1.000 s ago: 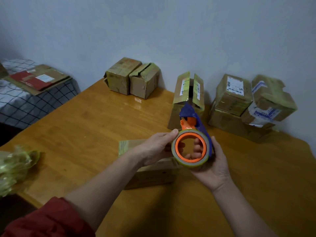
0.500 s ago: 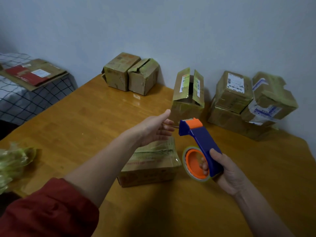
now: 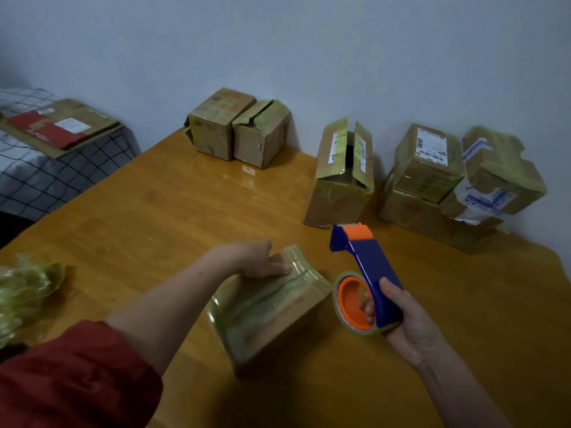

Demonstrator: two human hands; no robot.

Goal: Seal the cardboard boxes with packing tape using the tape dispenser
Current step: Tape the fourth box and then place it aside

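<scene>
On the wooden tabletop [image 3: 154, 211], close to the person, lies a small box [image 3: 272, 316] of cardboard, wrapped in glossy yellowish tape. The left hand [image 3: 256, 261] rests on its far top edge with fingers straight and flat, clasping nothing. By the pose, it is there to pin the small box so it will not slide when tape is drawn across.

The right hand [image 3: 411, 325] is curled tight round the blue handle of the tape dispenser [image 3: 367, 267], its fingertips showing through the orange core of the tape roll [image 3: 350, 304]. The tape dispenser hangs just beside the box's right end, apparently not touching it. Its orange-capped nose is tilted up and away, which looks like a ready position rather than a stroke under way.

Along the wall stand more boxes: a pair of boxes [image 3: 238, 128] at the far left, an open box [image 3: 343, 177] with flaps standing up in the middle, and a stack of boxes [image 3: 457, 186] at the right. They seem parked clear of the working space.

Much is unclear. The small box is blurred, so its seam and any loose flap cannot be read, and the left hand covers part of its top. The dispenser's blade faces away, so whether a free tape end hangs from it cannot be told. The open box's inside is dark. A wad of crumpled tape [image 3: 24, 295] at the left is cut off by the frame edge, and the shipping labels are illegible.
</scene>
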